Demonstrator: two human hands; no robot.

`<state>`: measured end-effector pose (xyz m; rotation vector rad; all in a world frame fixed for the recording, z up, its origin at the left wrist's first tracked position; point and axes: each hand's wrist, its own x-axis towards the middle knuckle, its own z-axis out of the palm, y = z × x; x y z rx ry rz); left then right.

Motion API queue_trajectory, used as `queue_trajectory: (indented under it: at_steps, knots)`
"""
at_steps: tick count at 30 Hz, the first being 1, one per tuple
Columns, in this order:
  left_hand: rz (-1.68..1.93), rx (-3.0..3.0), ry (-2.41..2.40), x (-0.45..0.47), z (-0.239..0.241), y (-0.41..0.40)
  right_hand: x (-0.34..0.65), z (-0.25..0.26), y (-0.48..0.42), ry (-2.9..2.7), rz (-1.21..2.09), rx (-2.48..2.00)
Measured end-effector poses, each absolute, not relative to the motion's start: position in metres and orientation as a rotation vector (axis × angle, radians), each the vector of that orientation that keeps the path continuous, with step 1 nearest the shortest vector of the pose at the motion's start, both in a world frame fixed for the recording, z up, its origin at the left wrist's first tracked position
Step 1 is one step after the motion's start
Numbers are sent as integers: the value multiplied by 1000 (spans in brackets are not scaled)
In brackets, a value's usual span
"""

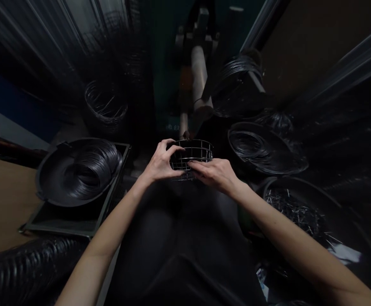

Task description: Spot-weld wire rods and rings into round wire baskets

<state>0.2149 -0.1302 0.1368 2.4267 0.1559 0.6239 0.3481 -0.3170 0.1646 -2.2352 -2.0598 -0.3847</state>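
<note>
So there's one small round wire basket (191, 155) sitting right between the two hands, held up over the lap, a bit out in front of the person's dark clothes (179, 250). It's a cage-style thing with open bars, and it doesn't look like it's resting on anything.

The left hand (160, 161) is curled around the basket's near left side, with the fingers (169, 148) hooked over the top rim. The right hand (214, 174) comes in from the other side, fingers (198, 168) laid across the front bars. Both hands are only part-closed and fairly spread, but they've definitely got hold of it. Can't tell if anything's inside the basket, since the hands and the dark background hide most of it.

Around that it's wire everywhere: I count four clear coils, maybe a fifth, though it's dark on the right. Three round black pans sit nearby. The left pan (71, 172) has a big coil (93, 170) in it and sits in a dark metal tray (109, 204). The right pan (262, 148) holds another coil (249, 144). The lower-right pan (313, 199) is closest to the right forearm and is full of short cut wire pieces (295, 214).

Further out, there are two more coils (105, 102) (241, 70), one on each side of a pale roller (198, 72) on some machine — and a ribbed black hose (23, 272) runs along the bottom left.
</note>
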Motion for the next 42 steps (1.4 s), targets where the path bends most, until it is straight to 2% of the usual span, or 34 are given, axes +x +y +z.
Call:
queue_trajectory:
  at_steps: [8,20,29,36,42]
  knots:
    - [601,2394,182,216,130,-132,350,167,-317,-2009,-169,-2291]
    - [573,2371,206,228,145,-120,365,176,-304,-2019,-266,-2292]
    - [513,2350,193,240,148,-107,369,186,-295,-1925,-174,-2358]
    - [501,2352,256,247,157,-102,363,167,-308,-1554,-354,-2370]
    - [496,2356,278,263,159,-88,377,165,-294,-1462,-303,-2328]
